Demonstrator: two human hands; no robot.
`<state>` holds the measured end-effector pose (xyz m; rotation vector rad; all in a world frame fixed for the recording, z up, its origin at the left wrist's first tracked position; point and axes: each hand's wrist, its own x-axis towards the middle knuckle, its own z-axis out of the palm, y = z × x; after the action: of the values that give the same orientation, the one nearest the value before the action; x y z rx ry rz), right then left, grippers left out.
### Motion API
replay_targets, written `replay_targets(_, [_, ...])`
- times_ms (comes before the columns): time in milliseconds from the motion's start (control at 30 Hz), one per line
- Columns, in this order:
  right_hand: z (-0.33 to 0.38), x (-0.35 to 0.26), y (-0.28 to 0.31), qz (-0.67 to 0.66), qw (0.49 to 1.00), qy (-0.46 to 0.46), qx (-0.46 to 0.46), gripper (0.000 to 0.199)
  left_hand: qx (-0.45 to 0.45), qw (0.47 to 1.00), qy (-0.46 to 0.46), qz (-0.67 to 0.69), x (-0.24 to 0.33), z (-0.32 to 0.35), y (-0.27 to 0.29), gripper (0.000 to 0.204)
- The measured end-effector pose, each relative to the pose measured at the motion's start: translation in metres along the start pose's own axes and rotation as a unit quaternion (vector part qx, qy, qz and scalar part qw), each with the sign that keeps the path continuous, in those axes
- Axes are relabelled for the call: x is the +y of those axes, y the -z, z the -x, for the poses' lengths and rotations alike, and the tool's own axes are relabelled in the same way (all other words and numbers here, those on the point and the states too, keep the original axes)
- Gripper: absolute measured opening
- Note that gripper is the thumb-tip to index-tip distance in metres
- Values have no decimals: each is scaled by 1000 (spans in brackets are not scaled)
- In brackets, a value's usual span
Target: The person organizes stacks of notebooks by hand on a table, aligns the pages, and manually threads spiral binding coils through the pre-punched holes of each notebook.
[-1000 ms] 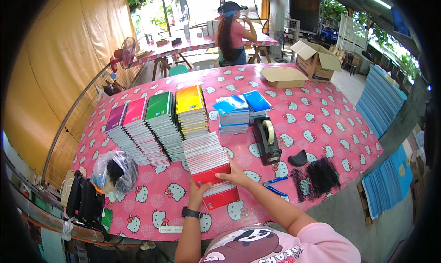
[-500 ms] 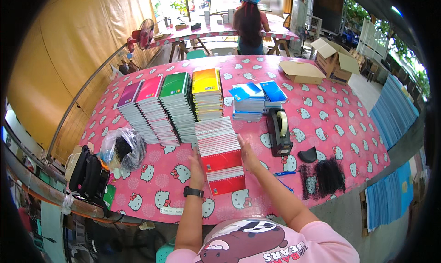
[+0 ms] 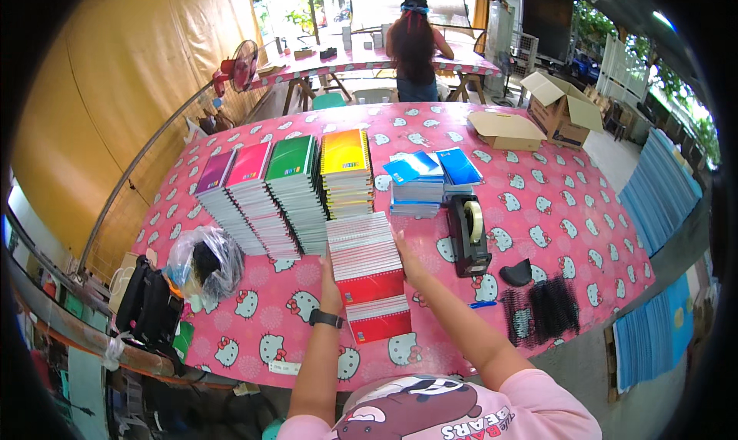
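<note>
My left hand presses the left side of a tall stack of red spiral notebooks on the pink table. My right hand presses the same stack from the right, so both hands clasp it. A lower pile of red notebooks lies just in front, by my left wrist with its black watch. Behind stand stacks with purple, pink, green and yellow covers, and a blue stack to the right.
A black tape dispenser stands right of my right hand, with black spiral bindings and a blue pen near the front edge. A plastic bag and black pouch lie left. Cardboard boxes and a person at another table are beyond.
My hands have slid forward from the near red pile and now clasp the sides of the taller red stack. The view has tilted, showing more of the table's far side.
</note>
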<state>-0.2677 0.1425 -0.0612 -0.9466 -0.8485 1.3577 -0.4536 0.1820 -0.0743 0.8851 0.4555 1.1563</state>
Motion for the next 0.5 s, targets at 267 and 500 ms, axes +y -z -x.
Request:
replay_targets(267, [14,70,54,93,983,94,125,66,24,992,124,31,-23,23,19,66])
replay_targets(500, [18,30,7,47,992,77,92,59,50,996,69,-25,-24,24,44,72])
